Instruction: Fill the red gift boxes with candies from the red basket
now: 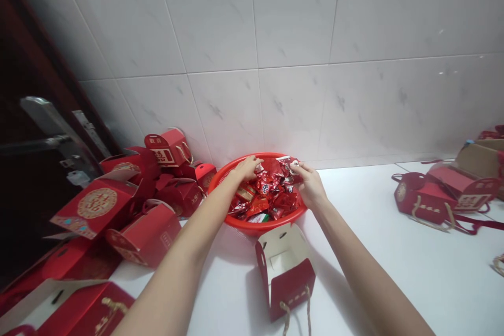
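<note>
A red plastic basket (258, 228) stands on the white surface against the wall, holding many wrapped candies (264, 189), mostly in red wrappers. My left hand (247, 168) reaches in over its far left side with the fingers curled together; what they hold, if anything, is hidden. At the basket's right rim my right hand (311, 184) is closed on a red-and-white candy packet (288, 164), pinched between thumb and fingers. Between my forearms sits a dark red gift box (291, 289) with its top open, a pale interior and a rope handle hanging in front.
Several red gift boxes (92, 205) are heaped at the left, some open. More red boxes (427, 199) lie at the right with cords and ribbon. A tiled wall (291, 110) rises behind the white tabletop (366, 220). A dark door with a metal handle (59, 126) is at far left.
</note>
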Available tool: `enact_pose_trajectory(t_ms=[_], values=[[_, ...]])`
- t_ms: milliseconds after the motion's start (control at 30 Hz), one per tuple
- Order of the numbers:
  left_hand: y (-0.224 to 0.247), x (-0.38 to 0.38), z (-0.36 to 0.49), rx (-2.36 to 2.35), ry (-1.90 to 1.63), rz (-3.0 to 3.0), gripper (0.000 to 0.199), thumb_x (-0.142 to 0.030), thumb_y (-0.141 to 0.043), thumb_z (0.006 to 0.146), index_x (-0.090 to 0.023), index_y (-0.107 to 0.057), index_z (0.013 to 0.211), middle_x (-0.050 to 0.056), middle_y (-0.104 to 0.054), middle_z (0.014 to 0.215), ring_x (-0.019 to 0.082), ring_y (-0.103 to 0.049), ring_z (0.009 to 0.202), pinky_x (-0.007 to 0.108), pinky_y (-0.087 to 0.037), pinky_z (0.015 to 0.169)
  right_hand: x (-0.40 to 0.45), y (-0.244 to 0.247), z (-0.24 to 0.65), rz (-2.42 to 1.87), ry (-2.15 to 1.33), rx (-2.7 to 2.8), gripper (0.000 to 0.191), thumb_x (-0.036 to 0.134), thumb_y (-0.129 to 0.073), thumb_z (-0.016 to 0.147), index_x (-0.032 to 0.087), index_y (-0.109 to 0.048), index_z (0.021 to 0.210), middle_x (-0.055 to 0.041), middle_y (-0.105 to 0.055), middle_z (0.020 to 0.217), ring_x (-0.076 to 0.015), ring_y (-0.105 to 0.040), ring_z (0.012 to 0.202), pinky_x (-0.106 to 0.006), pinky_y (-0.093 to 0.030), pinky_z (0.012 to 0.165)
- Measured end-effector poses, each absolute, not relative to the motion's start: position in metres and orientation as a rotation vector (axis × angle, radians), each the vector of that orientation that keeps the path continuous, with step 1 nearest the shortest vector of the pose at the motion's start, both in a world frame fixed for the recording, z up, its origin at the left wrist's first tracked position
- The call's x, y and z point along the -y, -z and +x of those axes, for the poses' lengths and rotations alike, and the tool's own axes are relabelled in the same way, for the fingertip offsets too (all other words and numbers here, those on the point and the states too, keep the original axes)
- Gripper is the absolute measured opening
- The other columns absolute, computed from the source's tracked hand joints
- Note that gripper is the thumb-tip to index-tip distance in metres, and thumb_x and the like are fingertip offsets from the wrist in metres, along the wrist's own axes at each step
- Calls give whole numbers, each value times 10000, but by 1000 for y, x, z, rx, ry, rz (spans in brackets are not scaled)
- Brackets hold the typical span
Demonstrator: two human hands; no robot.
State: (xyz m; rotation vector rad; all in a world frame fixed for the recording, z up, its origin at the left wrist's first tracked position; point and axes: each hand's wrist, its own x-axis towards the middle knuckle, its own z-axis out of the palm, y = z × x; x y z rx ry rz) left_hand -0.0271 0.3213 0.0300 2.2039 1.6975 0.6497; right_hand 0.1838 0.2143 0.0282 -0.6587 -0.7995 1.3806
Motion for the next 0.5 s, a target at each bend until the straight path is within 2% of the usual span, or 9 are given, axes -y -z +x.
enact_pose_trajectory(t_ms=[67,167,267,367,500], values=[[-25,-322,-25,-1692,-694,2172,333,-355,-752,772,-183,-697,1053,95,-684,1171,248,-630,1101,376,-463,984,-215,-27,184,-673,-1373,817,330,361,-895,492,206,-651,652,16,-671,665,-143,-560,592,-272,-429,538],[-10,-310,-27,-1684,-734,2127,343,-301,-775,691,-249,-722,1026,53,-720,1100,250,-637,1100,293,-451,960,-215,-27,184,-692,-1358,831,331,368,-899,500,202,-651,644,22,-656,647,-130,-539,569,-269,-411,531],[8,-283,-37,-1675,-774,2074,290,-315,-700,752,-313,-724,1041,4,-757,996,225,-662,1017,277,-463,906,-214,-28,184,-697,-1360,841,337,373,-902,503,202,-646,641,28,-643,640,-123,-529,557,-267,-402,525],[19,-253,-47,-1650,-817,2007,325,-368,-657,808,-343,-700,1129,-9,-766,966,214,-675,951,278,-476,859,-212,-29,184,-700,-1370,834,355,373,-910,482,199,-636,626,33,-636,636,-119,-531,558,-259,-398,517],[14,-239,-49,-1646,-814,1991,288,-430,-584,923,-282,-683,1149,30,-744,1028,199,-671,901,318,-512,838,-210,-31,183,-696,-1378,835,348,361,-908,485,198,-635,627,32,-633,623,-127,-542,563,-263,-414,525]])
